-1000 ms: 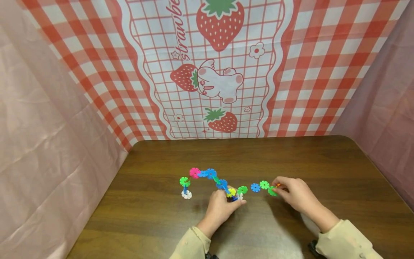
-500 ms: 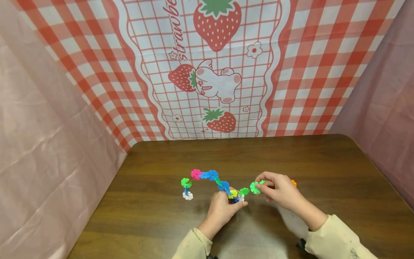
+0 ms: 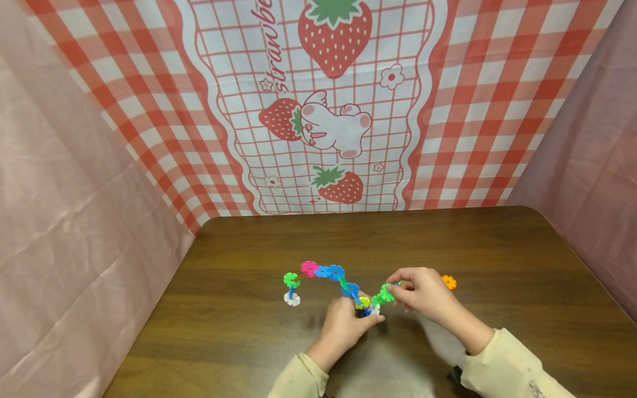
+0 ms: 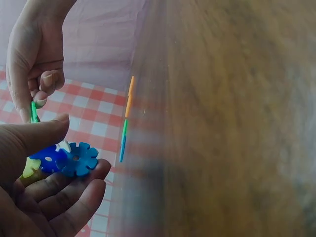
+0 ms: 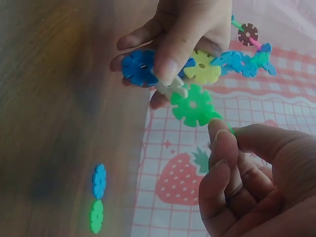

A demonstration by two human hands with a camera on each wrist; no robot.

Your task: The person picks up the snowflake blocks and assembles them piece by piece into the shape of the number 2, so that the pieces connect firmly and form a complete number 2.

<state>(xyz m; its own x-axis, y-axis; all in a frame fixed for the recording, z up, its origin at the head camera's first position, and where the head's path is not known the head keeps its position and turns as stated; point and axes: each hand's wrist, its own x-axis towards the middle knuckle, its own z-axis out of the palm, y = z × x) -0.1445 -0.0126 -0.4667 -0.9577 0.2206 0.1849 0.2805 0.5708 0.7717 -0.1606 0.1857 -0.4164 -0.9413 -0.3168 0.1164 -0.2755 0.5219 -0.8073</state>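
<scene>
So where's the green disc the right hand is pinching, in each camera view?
Head: green disc at centre, between both hands.
Left wrist: seen edge-on, upper left, in the right hand.
Right wrist: its tip above the fingertips, centre right.
Shared landmark: the left hand.

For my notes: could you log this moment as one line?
left hand: grips snowflake chain | right hand: pinches green disc at chain end | orange disc: loose on table

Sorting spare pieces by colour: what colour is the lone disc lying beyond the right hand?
Orange disc, clearest in the head view.
</scene>
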